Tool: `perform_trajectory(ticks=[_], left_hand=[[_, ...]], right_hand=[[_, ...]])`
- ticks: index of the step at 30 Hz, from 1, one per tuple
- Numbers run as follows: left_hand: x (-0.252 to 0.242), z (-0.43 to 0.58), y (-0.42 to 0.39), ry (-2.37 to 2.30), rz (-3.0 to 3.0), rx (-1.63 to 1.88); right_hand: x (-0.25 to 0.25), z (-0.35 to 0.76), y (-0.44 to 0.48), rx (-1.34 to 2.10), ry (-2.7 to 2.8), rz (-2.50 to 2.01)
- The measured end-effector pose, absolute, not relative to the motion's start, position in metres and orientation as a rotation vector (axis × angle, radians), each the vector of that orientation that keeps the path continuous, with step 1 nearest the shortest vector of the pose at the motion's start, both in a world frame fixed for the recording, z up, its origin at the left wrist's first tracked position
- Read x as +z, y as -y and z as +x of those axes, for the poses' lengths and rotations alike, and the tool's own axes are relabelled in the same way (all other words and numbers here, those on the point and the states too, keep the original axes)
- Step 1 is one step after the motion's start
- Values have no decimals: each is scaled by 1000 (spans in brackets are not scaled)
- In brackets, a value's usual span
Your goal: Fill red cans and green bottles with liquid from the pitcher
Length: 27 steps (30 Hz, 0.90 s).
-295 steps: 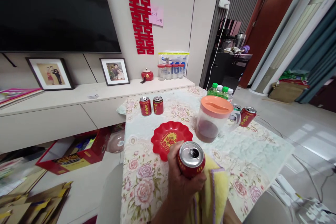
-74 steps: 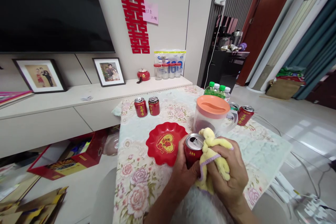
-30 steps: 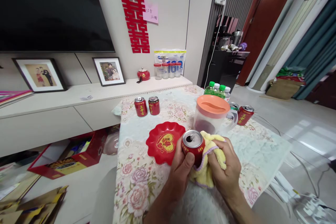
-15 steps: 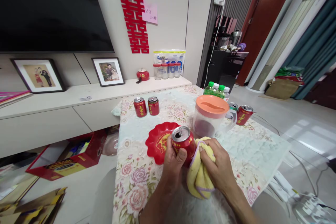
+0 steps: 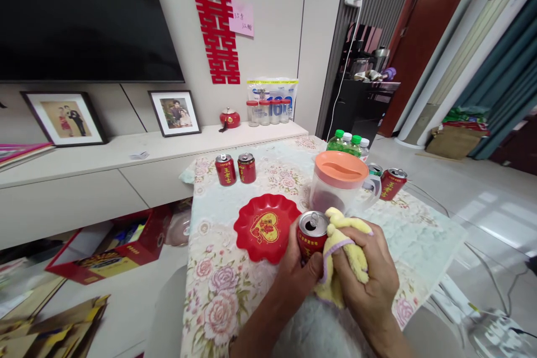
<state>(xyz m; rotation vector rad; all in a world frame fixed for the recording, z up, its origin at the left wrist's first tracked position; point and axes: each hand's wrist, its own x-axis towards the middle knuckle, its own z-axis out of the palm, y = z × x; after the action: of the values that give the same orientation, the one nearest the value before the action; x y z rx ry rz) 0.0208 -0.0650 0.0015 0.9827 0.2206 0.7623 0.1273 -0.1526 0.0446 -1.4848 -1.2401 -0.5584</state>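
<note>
An opened red drink can (image 5: 311,235) is upright in my left hand (image 5: 297,268), whose fingers wrap round its left side and whose thumb lies across the front. My right hand (image 5: 371,268) grips a bunched yellow cloth (image 5: 335,285) with a purple edge, pressed against the can's right side. Just left of the can lies a red scalloped plate (image 5: 251,224) with a gold heart print. Behind my hands stands a clear plastic pitcher (image 5: 321,198) with an orange lid (image 5: 340,166).
Two red cans (image 5: 225,170) stand at the table's back left. Another red can (image 5: 393,184), a green-topped can (image 5: 375,169) and several bottles (image 5: 346,141) are beyond the pitcher. A flowered cloth (image 5: 222,307) covers the table. A low cabinet (image 5: 104,165) runs along the wall.
My left hand has moved right with the can, uncovering more of the red plate. The yellow cloth in my right hand has shifted right and is bunched higher round the can's side.
</note>
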Motion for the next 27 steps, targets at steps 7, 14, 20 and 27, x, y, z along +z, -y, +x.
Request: perform_trajectory(ticks=[7, 14, 20, 27], left_hand=[[15, 12, 66, -206, 861, 824], [7, 17, 54, -227, 746, 930], [9, 14, 45, -311, 793, 1003], [1, 15, 50, -308, 882, 861]], right_hand=[[33, 133, 147, -448, 1230, -1477], [21, 140, 135, -301, 1308, -1515], [20, 141, 132, -191, 1355, -1573], [29, 135, 140, -287, 1277, -1519]])
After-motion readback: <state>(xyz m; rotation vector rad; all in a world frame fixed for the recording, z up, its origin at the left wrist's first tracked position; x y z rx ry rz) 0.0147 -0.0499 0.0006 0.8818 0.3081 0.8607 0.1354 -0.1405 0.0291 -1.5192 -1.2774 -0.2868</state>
